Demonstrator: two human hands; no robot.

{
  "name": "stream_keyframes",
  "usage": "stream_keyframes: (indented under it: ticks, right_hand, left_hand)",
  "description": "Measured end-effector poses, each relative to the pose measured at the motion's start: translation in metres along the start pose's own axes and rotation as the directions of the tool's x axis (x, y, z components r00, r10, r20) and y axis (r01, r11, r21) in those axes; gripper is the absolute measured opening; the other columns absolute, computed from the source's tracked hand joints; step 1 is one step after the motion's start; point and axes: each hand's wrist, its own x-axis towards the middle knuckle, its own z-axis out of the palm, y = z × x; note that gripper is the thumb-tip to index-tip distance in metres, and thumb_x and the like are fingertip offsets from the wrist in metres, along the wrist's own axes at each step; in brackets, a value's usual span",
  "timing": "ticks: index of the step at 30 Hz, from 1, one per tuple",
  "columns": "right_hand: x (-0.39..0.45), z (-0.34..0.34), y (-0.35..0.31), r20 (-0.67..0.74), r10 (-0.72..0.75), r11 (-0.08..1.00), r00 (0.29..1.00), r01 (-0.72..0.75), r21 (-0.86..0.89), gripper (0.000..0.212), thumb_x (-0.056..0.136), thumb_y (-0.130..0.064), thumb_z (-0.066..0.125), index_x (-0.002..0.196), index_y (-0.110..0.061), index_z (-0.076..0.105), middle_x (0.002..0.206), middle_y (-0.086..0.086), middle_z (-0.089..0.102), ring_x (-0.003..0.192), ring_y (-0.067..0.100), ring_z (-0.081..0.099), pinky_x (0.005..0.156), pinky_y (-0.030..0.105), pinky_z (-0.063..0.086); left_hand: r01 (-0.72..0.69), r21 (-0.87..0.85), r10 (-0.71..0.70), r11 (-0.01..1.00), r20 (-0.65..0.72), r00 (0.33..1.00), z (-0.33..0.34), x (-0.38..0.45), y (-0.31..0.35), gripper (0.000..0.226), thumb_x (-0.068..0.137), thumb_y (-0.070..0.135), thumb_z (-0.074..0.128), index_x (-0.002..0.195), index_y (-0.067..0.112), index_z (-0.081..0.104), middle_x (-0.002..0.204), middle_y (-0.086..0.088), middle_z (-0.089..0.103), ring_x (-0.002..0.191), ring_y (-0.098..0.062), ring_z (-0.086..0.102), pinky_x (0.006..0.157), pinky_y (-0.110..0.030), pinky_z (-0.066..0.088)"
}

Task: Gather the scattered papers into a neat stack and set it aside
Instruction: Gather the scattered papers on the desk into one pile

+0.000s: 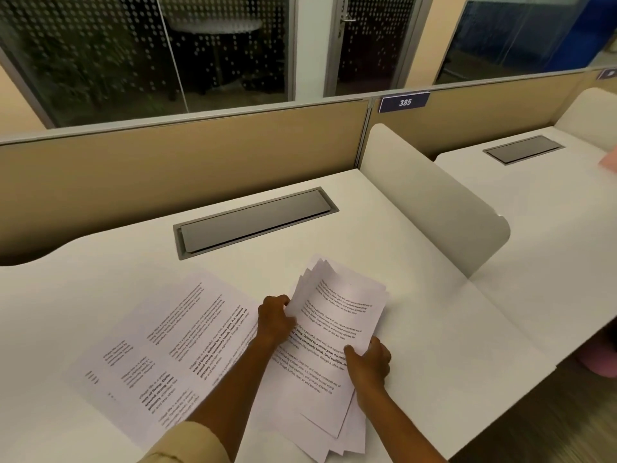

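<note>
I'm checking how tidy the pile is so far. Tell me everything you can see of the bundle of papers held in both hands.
The bundle of papers is several white printed sheets, fanned with edges and corners misaligned. It lies at a slant on the white desk. The left hand pinches its left edge; the right hand holds its right edge. Its lower left overlaps the loose sheets spread beside it.

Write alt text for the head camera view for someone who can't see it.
Both hands grip a loosely fanned bundle of white printed paper sheets above a white desk, the left hand on its left edge and the right hand on its right edge. More white printed sheets lie spread on the desk to the left, with a grey rectangular cable hatch behind.
</note>
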Motion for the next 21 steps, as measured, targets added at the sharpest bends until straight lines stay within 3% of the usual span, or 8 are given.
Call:
stream_keyframes:
  ticks: [4, 12, 21]
  right_hand:
    - [0.006, -0.003, -0.005, 0.023, 0.033, 0.985, 0.999, -0.036, 0.169, 0.053, 0.086, -0.007, 0.066, 0.136, -0.009, 0.047, 0.136, 0.017, 0.045, 0.111, 0.035, 0.06, 0.092, 0.049, 0.056]
    - [0.017, -0.008, -0.009, -0.006, 0.048, 0.98, 0.999, -0.046, 0.196, 0.051, 0.087, -0.016, 0.064, 0.135, -0.014, 0.048, 0.128, 0.014, 0.056, 0.108, 0.031, 0.06, 0.093, 0.045, 0.054]
    - [0.028, -0.008, -0.012, 0.021, 0.025, 0.961, 0.999, -0.029, 0.276, 0.045, 0.086, -0.013, 0.066, 0.129, -0.013, 0.053, 0.121, 0.01, 0.066, 0.104, 0.028, 0.065, 0.091, 0.043, 0.056]
  left_hand:
    - [-0.009, 0.034, 0.008, 0.999, 0.025, 1.0, 0.004, 0.003, 0.009, 0.036, 0.083, 0.018, 0.072, 0.113, 0.002, 0.061, 0.118, -0.017, 0.061, 0.106, -0.033, 0.063, 0.092, -0.041, 0.056]
    - [0.008, 0.087, -0.013, 0.996, 0.062, 0.998, 0.003, 0.011, 0.014, 0.042, 0.079, 0.031, 0.074, 0.11, 0.007, 0.058, 0.111, -0.013, 0.063, 0.1, -0.028, 0.064, 0.086, -0.041, 0.057]
    - [0.106, -0.101, -0.087, 0.989, 0.179, 0.98, -0.004, 0.018, 0.013, 0.063, 0.075, 0.029, 0.081, 0.122, 0.009, 0.044, 0.124, -0.012, 0.062, 0.108, -0.03, 0.063, 0.093, -0.042, 0.055]
